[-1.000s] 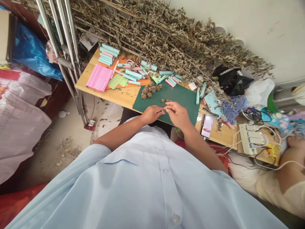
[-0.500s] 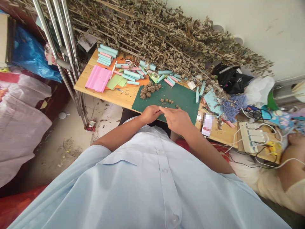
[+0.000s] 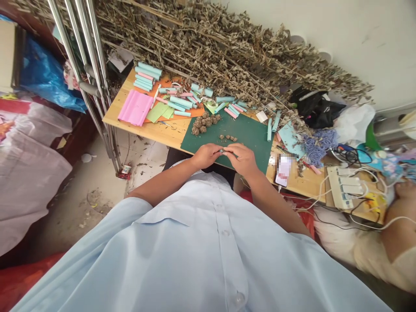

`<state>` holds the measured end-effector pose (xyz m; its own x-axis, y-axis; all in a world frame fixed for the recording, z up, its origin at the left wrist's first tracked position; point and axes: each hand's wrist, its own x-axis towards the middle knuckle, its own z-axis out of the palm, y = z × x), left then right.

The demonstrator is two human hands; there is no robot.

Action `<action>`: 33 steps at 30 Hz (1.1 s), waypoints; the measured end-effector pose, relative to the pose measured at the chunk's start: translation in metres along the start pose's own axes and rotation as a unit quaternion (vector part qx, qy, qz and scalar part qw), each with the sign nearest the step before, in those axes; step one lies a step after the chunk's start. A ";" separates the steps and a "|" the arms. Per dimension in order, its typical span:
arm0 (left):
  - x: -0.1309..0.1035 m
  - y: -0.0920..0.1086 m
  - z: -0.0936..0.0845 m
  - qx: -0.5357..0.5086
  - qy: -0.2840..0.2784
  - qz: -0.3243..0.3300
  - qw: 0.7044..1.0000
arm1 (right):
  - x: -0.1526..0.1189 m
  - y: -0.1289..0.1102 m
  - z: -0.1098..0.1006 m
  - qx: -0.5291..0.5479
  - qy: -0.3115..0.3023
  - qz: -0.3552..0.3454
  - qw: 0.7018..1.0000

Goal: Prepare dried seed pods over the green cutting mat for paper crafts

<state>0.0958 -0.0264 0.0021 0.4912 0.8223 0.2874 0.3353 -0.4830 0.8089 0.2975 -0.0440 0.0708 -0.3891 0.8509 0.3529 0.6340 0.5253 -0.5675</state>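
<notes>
Over the near edge of a dark green mat (image 3: 251, 125), my left hand (image 3: 206, 156) and my right hand (image 3: 243, 158) meet fingertip to fingertip. Both are closed in a pinch around something tiny and greyish that I cannot make out. Just beyond the fingers lies a short row of small brown crumbly lumps (image 3: 228, 138). A pile of larger brown round clumps (image 3: 205, 121) rests at the mat's left side, apart from my hands.
Rolled blue and pink paper tubes (image 3: 182, 102), a pink sheet (image 3: 135, 107) and green paper (image 3: 160, 112) lie on the wooden table (image 3: 113, 106). Dried plant stalks (image 3: 208, 47) are heaped behind. Right are a phone (image 3: 283, 171) and power strip (image 3: 339, 186); metal crutches (image 3: 86, 52) stand left.
My right hand has turned and drawn its fingers into a pinch, where its index finger pointed across before. It now covers the spot of a lump at the row's right end.
</notes>
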 end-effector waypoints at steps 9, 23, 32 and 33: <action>-0.001 -0.004 0.003 -0.008 0.012 0.020 1.000 | 0.014 -0.013 -0.005 -0.016 -0.078 0.101 0.992; 0.001 -0.002 0.001 -0.018 0.003 0.028 0.999 | 0.041 -0.003 -0.005 0.280 -0.129 0.404 0.861; 0.000 -0.002 0.002 -0.020 0.017 0.005 1.000 | 0.004 -0.021 -0.009 0.081 0.016 0.188 0.979; 0.000 -0.001 0.001 -0.020 0.013 0.005 1.000 | 0.001 -0.024 -0.010 0.042 0.002 0.146 0.988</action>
<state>0.0960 -0.0264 0.0005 0.4724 0.8257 0.3085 0.2986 -0.4792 0.8254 0.2889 -0.0554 0.0923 -0.1953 0.9663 0.1675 0.6607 0.2559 -0.7057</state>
